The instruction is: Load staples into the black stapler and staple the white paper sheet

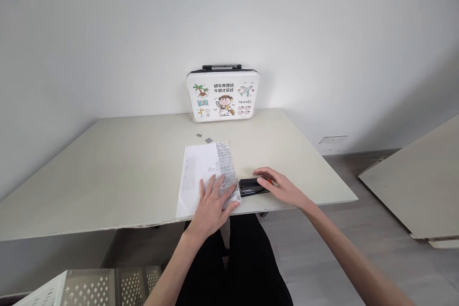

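A sheaf of white paper (195, 172) lies near the front edge of the table, with a dense grey printed band along its right side. My left hand (211, 205) rests flat on it, fingers spread and pressing the lower right part. A black stapler (248, 186) meets the paper's right edge near the lower corner; whether the paper sits between its jaws I cannot tell. My right hand (278, 185) is curled round the stapler's rear end, where a bit of red shows. Two small grey staple strips (208, 140) lie just beyond the paper.
A white cartoon-printed case (222, 98) with a black handle stands against the wall at the back of the pale table (125, 167). Perforated plastic baskets (89, 289) stand on the floor at lower left. Another pale tabletop (426, 186) is at the right.
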The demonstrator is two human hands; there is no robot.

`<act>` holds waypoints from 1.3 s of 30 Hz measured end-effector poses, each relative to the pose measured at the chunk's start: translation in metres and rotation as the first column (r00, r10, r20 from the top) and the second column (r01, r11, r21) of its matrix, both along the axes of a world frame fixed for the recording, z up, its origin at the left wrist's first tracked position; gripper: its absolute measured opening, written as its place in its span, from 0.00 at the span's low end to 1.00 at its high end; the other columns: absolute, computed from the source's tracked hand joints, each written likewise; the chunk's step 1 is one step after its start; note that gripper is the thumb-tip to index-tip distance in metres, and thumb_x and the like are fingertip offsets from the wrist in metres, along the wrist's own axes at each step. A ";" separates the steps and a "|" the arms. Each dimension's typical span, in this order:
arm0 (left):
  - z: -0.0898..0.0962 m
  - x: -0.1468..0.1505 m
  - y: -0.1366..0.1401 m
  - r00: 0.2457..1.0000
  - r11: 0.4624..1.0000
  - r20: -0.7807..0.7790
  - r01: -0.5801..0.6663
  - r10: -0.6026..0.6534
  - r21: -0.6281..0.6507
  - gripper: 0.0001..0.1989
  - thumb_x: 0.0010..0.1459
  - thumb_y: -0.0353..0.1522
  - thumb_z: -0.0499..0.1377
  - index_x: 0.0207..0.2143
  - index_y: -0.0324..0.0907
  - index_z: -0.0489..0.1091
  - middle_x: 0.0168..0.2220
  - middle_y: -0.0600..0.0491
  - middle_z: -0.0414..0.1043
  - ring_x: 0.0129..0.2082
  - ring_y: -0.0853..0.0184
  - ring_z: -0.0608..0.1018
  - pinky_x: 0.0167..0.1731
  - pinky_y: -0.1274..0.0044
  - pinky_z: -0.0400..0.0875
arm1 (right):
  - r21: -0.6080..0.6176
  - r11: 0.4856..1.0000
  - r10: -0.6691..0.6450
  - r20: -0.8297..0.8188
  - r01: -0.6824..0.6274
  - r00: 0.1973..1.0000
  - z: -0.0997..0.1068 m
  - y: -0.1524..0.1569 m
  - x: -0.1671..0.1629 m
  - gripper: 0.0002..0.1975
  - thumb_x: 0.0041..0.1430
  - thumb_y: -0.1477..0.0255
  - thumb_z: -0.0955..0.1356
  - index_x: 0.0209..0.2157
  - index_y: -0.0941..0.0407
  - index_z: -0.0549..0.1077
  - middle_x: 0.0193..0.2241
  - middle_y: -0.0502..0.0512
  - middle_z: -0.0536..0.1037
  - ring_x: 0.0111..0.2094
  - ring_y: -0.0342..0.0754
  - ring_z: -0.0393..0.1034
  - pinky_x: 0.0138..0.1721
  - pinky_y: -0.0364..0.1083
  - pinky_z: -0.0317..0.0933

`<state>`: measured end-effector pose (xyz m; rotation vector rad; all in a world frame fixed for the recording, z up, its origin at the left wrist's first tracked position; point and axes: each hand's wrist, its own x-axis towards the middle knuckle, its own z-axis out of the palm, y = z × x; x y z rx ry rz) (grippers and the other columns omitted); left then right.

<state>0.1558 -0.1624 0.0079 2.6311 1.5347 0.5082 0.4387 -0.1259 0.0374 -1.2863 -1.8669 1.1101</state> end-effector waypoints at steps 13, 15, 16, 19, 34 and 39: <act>-0.007 0.018 0.005 0.999 0.999 0.004 -0.045 0.045 0.019 0.31 0.71 0.54 0.47 0.71 0.57 0.57 0.74 0.50 0.49 0.74 0.44 0.49 0.68 0.42 0.42 | 0.086 0.991 -0.131 0.409 0.105 0.903 0.020 0.018 -0.063 0.27 0.74 0.52 0.50 0.47 0.51 0.72 0.51 0.59 0.78 0.56 0.57 0.70 0.53 0.54 0.66; -0.009 0.018 0.005 0.999 0.999 0.012 -0.036 0.036 0.029 0.31 0.71 0.53 0.46 0.72 0.58 0.55 0.75 0.52 0.48 0.74 0.45 0.48 0.68 0.42 0.42 | 0.086 0.993 -0.115 0.440 0.086 0.891 0.024 0.018 -0.067 0.28 0.74 0.52 0.48 0.44 0.50 0.72 0.48 0.58 0.78 0.55 0.57 0.71 0.51 0.54 0.66; -0.010 0.018 0.005 0.999 0.999 0.014 -0.035 0.035 0.033 0.31 0.71 0.53 0.46 0.72 0.58 0.54 0.75 0.53 0.48 0.74 0.46 0.48 0.68 0.43 0.41 | 0.077 0.994 -0.103 0.449 0.076 0.888 0.025 0.017 -0.068 0.29 0.74 0.51 0.47 0.42 0.50 0.71 0.48 0.58 0.78 0.55 0.57 0.71 0.50 0.54 0.67; -0.015 0.020 0.006 0.999 0.998 0.012 -0.045 0.045 0.036 0.31 0.71 0.53 0.46 0.72 0.57 0.53 0.75 0.52 0.47 0.74 0.46 0.47 0.69 0.43 0.40 | 0.045 0.997 -0.072 0.461 0.057 0.884 0.028 0.016 -0.071 0.30 0.74 0.50 0.46 0.41 0.49 0.70 0.47 0.55 0.78 0.54 0.57 0.71 0.48 0.53 0.67; -0.026 0.027 0.015 0.997 0.998 0.055 -0.048 0.051 -0.042 0.35 0.69 0.57 0.44 0.74 0.57 0.49 0.76 0.55 0.44 0.75 0.46 0.42 0.70 0.44 0.32 | 0.037 0.999 -0.049 0.522 0.034 0.851 0.023 0.017 -0.072 0.25 0.75 0.58 0.49 0.52 0.45 0.73 0.55 0.50 0.78 0.53 0.54 0.74 0.50 0.52 0.68; -0.027 0.028 0.016 0.996 0.998 0.075 -0.047 0.050 -0.045 0.35 0.69 0.56 0.46 0.74 0.58 0.49 0.76 0.57 0.44 0.75 0.47 0.41 0.70 0.45 0.32 | 0.035 0.999 -0.040 0.539 0.025 0.841 0.022 0.017 -0.073 0.25 0.75 0.59 0.50 0.55 0.45 0.73 0.62 0.49 0.73 0.59 0.55 0.70 0.56 0.54 0.66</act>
